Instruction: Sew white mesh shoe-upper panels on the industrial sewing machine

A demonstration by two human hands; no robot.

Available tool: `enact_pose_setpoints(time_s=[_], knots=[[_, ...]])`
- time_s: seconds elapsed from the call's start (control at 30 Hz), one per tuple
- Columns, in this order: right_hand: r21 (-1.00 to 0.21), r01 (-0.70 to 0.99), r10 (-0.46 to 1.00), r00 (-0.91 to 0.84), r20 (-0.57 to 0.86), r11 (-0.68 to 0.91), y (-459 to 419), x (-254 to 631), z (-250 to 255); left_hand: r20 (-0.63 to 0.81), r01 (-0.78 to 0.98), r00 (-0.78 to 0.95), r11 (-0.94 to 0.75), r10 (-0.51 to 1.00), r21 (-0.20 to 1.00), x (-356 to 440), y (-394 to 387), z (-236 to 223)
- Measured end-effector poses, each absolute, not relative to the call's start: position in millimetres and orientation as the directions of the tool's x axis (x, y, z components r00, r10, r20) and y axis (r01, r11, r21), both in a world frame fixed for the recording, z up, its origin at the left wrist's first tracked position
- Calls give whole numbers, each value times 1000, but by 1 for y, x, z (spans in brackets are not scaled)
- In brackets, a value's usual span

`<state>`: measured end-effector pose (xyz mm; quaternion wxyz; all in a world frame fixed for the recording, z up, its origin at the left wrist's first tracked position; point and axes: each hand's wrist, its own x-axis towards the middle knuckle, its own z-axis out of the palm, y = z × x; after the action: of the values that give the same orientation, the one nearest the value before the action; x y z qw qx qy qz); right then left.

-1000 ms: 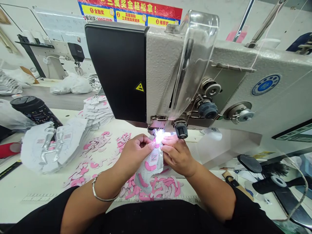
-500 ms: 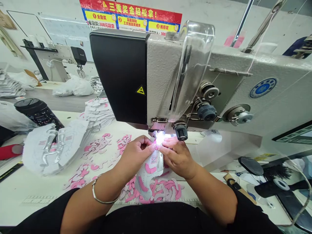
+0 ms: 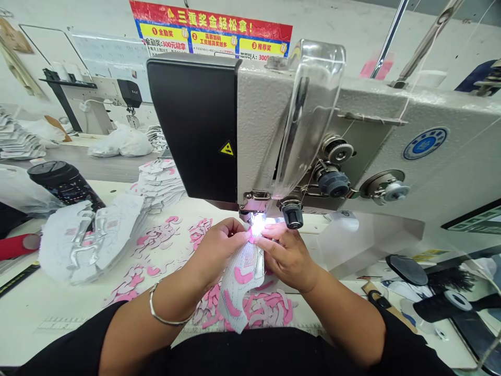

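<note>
My left hand (image 3: 219,248) and my right hand (image 3: 285,253) both pinch a white mesh shoe upper with pink patches (image 3: 239,282). Its top edge sits right under the lit needle area (image 3: 256,225) of the grey sewing machine (image 3: 332,141). The fingertips of both hands meet beside the presser foot. The lower part of the upper hangs toward me over the table edge. A silver bangle (image 3: 162,313) circles my left wrist.
Loose pink cut pieces (image 3: 156,237) lie scattered on the white table. A stack of white uppers (image 3: 86,240) and a further pile (image 3: 160,177) sit at the left, with a black bottle (image 3: 64,183) behind. Tools and a bobbin (image 3: 450,297) lie at the right.
The shoe upper has slid toward me, hanging lower over the table edge, while both hands stay pinched at the needle. The view shifted slightly down.
</note>
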<state>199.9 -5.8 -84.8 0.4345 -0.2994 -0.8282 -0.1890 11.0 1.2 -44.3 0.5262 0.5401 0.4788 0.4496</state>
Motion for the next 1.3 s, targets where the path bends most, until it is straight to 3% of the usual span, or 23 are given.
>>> enact_pose_setpoints(time_s=[0.13, 0.37, 0.63, 0.83, 1.03, 1.3], knots=[[36, 677, 358, -433, 828, 735, -9, 199, -83, -37, -74, 137, 47, 990, 996, 14, 3, -41], [-7, 709, 407, -396, 823, 705, -14, 194, -77, -198, -173, 174, 228, 965, 958, 16, 8, -31], [-39, 738, 441, -359, 823, 673, -13, 191, -79, -199, -225, 263, 260, 944, 939, 17, 13, -32], [-54, 742, 458, -353, 816, 668, -13, 191, -79, -182, -237, 178, 222, 967, 946, 16, 13, -34], [-61, 750, 478, -354, 804, 658, -13, 192, -80, -148, -251, 289, 224, 946, 942, 16, 13, -35], [-89, 737, 490, -348, 799, 670, -8, 193, -78, -195, -263, 176, 237, 965, 935, 17, 11, -34]])
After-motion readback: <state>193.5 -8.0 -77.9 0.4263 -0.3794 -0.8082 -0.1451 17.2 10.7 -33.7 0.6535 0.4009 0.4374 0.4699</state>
